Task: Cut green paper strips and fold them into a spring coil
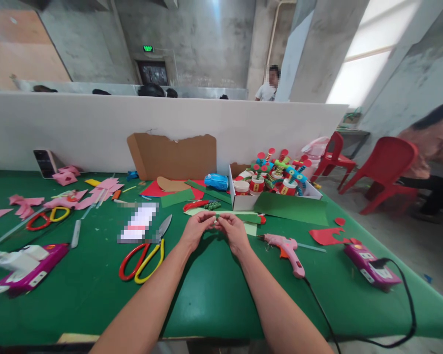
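Both hands meet over the middle of the green table, fingertips pinched together. My left hand is closed on one side of a small green paper piece. On its other side, my right hand is closed too. Fingers cover most of the piece, so its full shape is hidden. Just beyond the hands lie a green-and-black coiled paper strip and flat green strips. To the left rest large scissors with one red and one yellow handle. A pink glue gun lies to the right.
A white box of colourful paper figures on cups stands behind my hands. Purple power strips lie at left and right. Paper scraps and a second pair of scissors are at left. A white partition runs behind; a person sits at right.
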`<state>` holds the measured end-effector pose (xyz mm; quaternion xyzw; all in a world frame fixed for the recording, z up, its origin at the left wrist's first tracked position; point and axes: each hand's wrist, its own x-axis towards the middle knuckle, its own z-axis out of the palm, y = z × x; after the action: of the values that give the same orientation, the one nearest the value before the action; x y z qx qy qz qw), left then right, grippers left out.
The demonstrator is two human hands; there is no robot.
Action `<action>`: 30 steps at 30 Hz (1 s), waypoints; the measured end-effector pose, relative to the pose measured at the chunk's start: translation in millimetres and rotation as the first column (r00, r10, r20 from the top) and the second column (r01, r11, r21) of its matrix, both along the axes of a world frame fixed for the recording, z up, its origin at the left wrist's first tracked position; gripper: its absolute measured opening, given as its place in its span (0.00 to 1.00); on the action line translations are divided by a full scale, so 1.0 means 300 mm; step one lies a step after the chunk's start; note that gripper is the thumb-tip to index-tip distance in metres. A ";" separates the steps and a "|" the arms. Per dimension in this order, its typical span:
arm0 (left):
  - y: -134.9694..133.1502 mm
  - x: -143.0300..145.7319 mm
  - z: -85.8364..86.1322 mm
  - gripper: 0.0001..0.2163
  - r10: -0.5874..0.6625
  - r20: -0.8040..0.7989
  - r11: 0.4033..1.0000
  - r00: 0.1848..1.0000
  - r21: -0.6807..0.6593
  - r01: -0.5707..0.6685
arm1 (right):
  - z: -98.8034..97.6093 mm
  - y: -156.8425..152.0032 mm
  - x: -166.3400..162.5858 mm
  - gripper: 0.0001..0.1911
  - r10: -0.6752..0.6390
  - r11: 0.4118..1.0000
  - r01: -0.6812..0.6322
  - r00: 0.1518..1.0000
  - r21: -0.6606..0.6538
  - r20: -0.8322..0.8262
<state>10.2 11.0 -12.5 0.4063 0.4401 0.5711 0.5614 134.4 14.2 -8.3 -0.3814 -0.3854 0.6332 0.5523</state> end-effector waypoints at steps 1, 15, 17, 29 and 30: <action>0.001 -0.001 -0.001 0.20 -0.006 -0.003 1.000 1.000 0.001 0.006 | -0.001 0.001 0.000 0.17 -0.002 1.000 0.002 1.000 -0.009 -0.020; -0.004 0.000 0.007 0.16 0.005 -0.195 1.000 0.981 0.020 -0.002 | 0.016 -0.009 0.016 0.16 0.027 1.000 -0.028 0.995 0.008 0.097; -0.008 0.003 0.014 0.14 0.000 -0.232 0.999 0.973 0.031 0.008 | 0.014 -0.008 0.013 0.16 0.002 0.999 -0.009 0.990 0.048 0.144; -0.019 0.007 0.028 0.09 -0.024 -0.245 0.999 0.969 0.027 0.031 | -0.003 -0.006 0.006 0.15 -0.040 0.998 0.036 0.993 0.042 0.109; -0.019 0.007 0.028 0.09 -0.021 -0.246 0.999 0.969 0.027 0.029 | -0.001 -0.007 0.007 0.15 -0.028 0.999 0.026 0.995 0.028 0.095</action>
<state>12.3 5.3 -4.1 0.4878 0.4922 0.5159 0.5036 136.5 12.0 -8.5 -0.4091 -0.4145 0.6015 0.5468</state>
